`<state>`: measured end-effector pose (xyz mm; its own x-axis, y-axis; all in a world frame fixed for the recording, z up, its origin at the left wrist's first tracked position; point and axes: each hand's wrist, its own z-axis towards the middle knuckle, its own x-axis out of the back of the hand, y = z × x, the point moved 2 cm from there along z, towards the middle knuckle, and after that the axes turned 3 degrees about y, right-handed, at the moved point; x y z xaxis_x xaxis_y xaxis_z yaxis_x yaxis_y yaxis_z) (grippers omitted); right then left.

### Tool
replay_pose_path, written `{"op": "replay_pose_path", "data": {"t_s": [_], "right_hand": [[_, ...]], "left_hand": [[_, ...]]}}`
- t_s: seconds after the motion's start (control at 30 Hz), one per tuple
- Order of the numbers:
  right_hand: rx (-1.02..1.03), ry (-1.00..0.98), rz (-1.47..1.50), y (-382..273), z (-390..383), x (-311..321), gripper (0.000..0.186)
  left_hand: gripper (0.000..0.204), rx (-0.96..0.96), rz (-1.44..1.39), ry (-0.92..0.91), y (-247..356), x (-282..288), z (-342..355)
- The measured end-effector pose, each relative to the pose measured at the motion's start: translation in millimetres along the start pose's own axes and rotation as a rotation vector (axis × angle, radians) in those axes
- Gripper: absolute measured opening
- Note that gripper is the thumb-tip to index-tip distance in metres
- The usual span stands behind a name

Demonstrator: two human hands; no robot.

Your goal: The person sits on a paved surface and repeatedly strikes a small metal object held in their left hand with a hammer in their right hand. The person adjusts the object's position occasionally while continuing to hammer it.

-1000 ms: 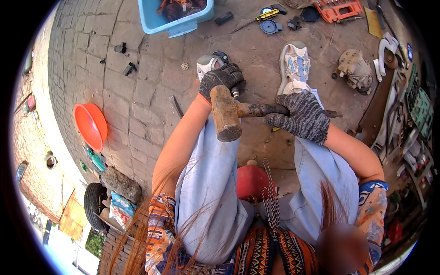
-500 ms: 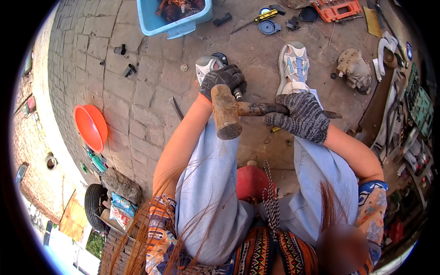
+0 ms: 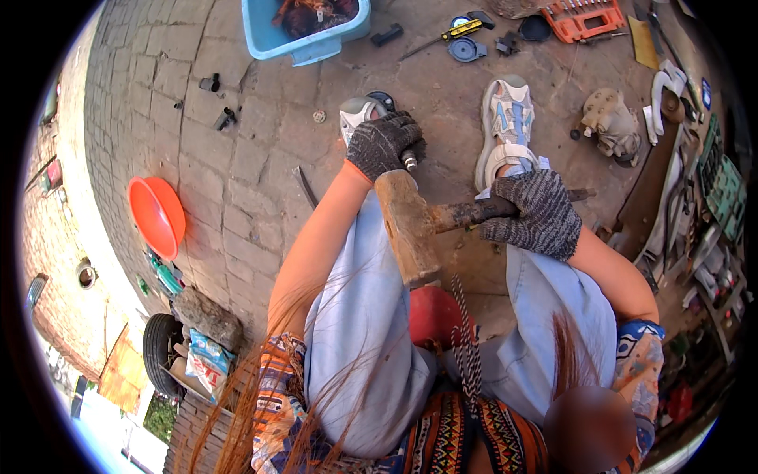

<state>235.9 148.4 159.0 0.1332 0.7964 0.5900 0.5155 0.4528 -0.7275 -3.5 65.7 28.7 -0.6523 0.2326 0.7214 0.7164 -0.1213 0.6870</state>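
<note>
My right hand (image 3: 534,215), in a dark knitted glove, is closed round the wooden handle of a sledgehammer (image 3: 409,231). Its rusty, blocky head hangs just above my left leg, between my two hands. My left hand (image 3: 384,144), gloved the same way, is closed over a part with a silvery metal end (image 3: 409,160) that pokes out toward me; the glove hides most of it. A black round piece (image 3: 381,100) shows beyond the knuckles, beside my left shoe (image 3: 355,115). Whether it belongs to the held part I cannot tell.
Ahead stand a blue tub (image 3: 316,49), a yellow-handled screwdriver (image 3: 458,30) and an orange tool case (image 3: 584,20). An orange basin (image 3: 156,217) lies left, with small black parts (image 3: 225,119) nearby. To the right are a beige cloth bundle (image 3: 612,125) and a green tool case (image 3: 722,186).
The sledgehammer's head has swung a little toward me and right, its handle now slanting. My right hand has shifted slightly right and nearer. My left hand has hardly moved.
</note>
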Motion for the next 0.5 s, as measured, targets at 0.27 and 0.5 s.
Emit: {"op": "replay_pose_path", "data": {"t_s": [0.27, 0.5], "right_hand": [[-0.023, -0.052, -0.135, 14.0, 2.7, -11.2, 0.059], [0.17, 0.029, -0.178, -7.4, -1.6, -3.8, 0.059]], "left_hand": [[0.023, -0.083, -0.015, 0.1, 4.1, 3.6, -2.4], [0.028, -0.098, -0.036, 0.106, -5.8, 1.6, -9.9]]}}
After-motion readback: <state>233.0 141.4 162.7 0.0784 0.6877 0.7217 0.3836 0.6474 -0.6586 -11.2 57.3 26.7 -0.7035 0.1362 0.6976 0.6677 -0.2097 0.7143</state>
